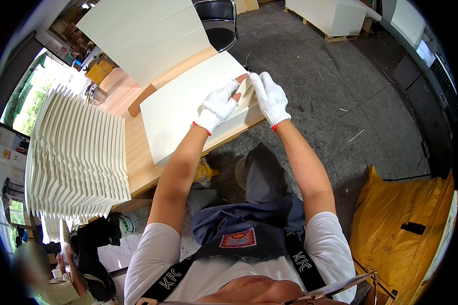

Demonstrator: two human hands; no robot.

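Note:
A thick stack of white sheets point(183, 101) lies on a light wooden table point(140, 157) in front of me. My left hand point(219, 107), in a white glove with bare thumb and fingertip, rests at the stack's right end, thumb and finger spread apart. Beside that end is my right hand point(270, 96), also gloved, its fingers stretched out along the edge. Between the hands the sheets' corner is bent and curled. How far the fingertips reach between the sheets is hidden.
A tall pile of folded white board point(79, 157) stands at the table's left. Behind the stack is a large white panel point(142, 35). A black chair point(221, 30) stands beyond the table, a yellow bag point(397, 229) at the right. Another person point(61, 284) is at lower left.

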